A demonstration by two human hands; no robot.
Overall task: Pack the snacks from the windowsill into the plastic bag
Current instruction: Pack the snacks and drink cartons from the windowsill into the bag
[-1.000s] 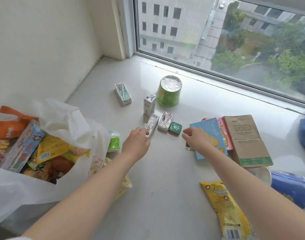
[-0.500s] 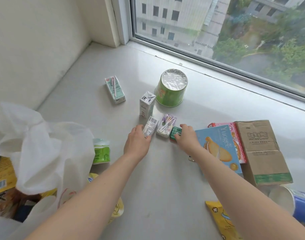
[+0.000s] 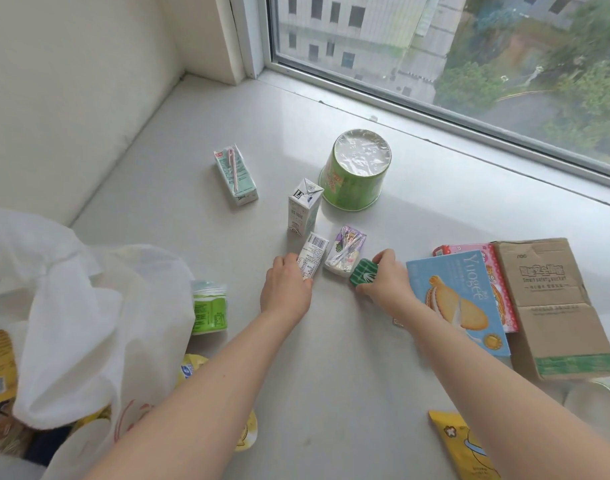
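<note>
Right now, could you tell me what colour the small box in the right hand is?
Green with thin pale stripes, small box; head view.

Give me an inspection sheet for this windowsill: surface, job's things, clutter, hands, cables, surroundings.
Surface: pale windowsill, lit by the window.
Job's things: white plastic bag at left, snacks inside; drink cartons, green cup, blue biscuit box outside the bag.
Clutter: brown cardboard box.
Hands: left hand grips barcode carton; right hand pinches small green box.
Cables: nothing seen.
Surroundings: window, wall at left.
</note>
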